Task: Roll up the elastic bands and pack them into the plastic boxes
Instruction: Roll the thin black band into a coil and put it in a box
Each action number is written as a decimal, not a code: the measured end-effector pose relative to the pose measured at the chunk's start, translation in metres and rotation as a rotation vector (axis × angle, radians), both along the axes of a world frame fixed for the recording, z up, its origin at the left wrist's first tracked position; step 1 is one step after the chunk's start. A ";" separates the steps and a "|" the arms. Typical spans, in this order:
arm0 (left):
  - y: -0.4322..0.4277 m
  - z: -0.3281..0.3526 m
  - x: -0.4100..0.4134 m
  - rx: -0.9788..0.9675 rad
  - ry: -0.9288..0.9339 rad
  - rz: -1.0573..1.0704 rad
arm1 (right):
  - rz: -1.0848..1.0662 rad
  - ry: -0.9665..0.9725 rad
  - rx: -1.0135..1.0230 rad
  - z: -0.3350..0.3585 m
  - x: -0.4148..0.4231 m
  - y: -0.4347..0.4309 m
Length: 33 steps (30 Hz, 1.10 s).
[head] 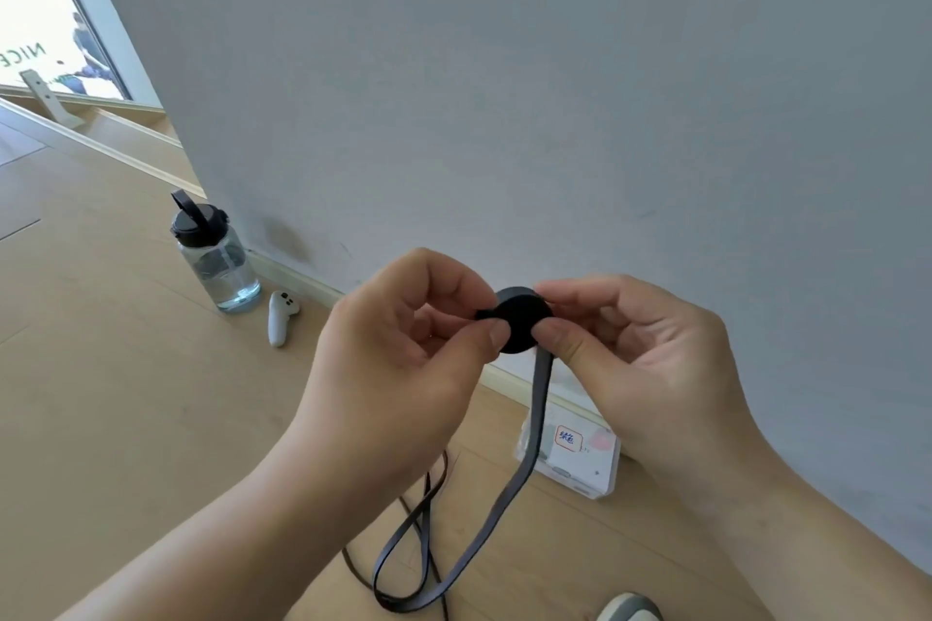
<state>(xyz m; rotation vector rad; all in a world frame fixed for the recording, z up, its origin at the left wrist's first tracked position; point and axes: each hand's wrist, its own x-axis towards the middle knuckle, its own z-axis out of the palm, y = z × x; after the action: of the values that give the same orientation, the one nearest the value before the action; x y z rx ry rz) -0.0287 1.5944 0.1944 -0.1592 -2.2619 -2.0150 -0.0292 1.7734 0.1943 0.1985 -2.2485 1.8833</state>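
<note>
head view: only view, looks down at my hands above the floor (126, 393), wall (504, 91) just behind.
left hand (403, 348): thumb and forefinger pinch the left edge of the coil (519, 323); other fingers curled, holding nothing.
right hand (640, 348): thumb and forefinger pinch the coil's right side, thumb just above where the tail leaves.
elastic band (542, 398): dark grey, flat; partly wound into a tight disc in the air between both hands. The tail hangs straight down from the coil's lower right and ends in a loose loop (403, 590) on the floor near the bottom edge of the view.
plastic box (580, 464): clear, with a label, on the floor against the foot of the wall, below my right hand.
step in hand: rolling, I judge about half done going by the tail left.
how to do it well: hold the disc faces flat so the turns don't telescope, feed the tail in untwisted, keep light tension, never loosen both pinches at once.
risk: the coil likely springs open if a pinch slips.
dark strand (436, 474): thin, on the floor beside the loop; can't tell if same band.
rest: water bottle (217, 257) and white controller (280, 318) on the floor by the wall, left; shoe (630, 608) at the bottom edge.
</note>
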 end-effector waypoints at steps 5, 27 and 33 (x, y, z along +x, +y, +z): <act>0.007 -0.006 0.000 -0.097 0.007 -0.011 | -0.013 0.004 0.095 -0.003 -0.001 0.002; 0.009 -0.005 0.001 -0.175 0.040 -0.036 | 0.059 0.252 0.400 -0.006 -0.003 0.009; 0.005 -0.005 -0.005 0.174 -0.053 -0.009 | -0.001 0.024 -0.030 -0.001 -0.002 0.008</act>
<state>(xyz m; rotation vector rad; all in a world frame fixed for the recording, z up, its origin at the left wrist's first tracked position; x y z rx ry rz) -0.0341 1.5993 0.1897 -0.1029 -2.1050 -2.2326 -0.0314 1.7817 0.1932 0.2146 -2.2030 1.9021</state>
